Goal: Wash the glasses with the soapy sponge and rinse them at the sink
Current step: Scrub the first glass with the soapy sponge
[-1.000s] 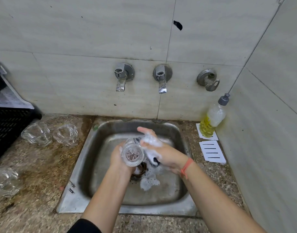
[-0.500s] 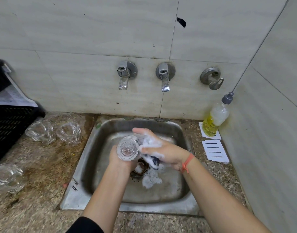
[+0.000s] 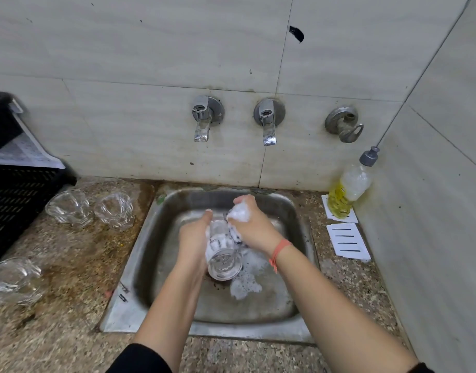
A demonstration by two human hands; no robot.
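Two hands meet over the square stainless-steel sink (image 3: 140, 267). Your left hand (image 3: 192, 242) is wrapped around a clear drinking glass (image 3: 222, 254), which lies tilted with its thick round base turned toward you and suds clinging to its wall. Your right hand (image 3: 254, 227) is closed on a foam-covered sponge (image 3: 239, 214) and presses it against the far end of the glass; only a dark corner of the sponge shows below the lather, so you cannot tell how far it reaches inside. An orange thread band (image 3: 278, 251) circles your right wrist. Patches of white foam (image 3: 245, 288) lie on the sink floor just under the glass.

On the speckled stone desk (image 3: 70, 265) to the left, two clear glass cups (image 3: 70, 208) sit side by side near the wall, just beside a black plastic crate (image 3: 13, 200), and a third clear glass cup (image 3: 14, 279) sits well apart, nearer you at the left edge. Three metal taps (image 3: 266, 122) stick out of the tiled wall above the sink. A plastic bottle of yellow liquid soap (image 3: 347, 192) stands in the right corner on a white paper card (image 3: 339, 218), with a second striped card (image 3: 347, 242) just in front.
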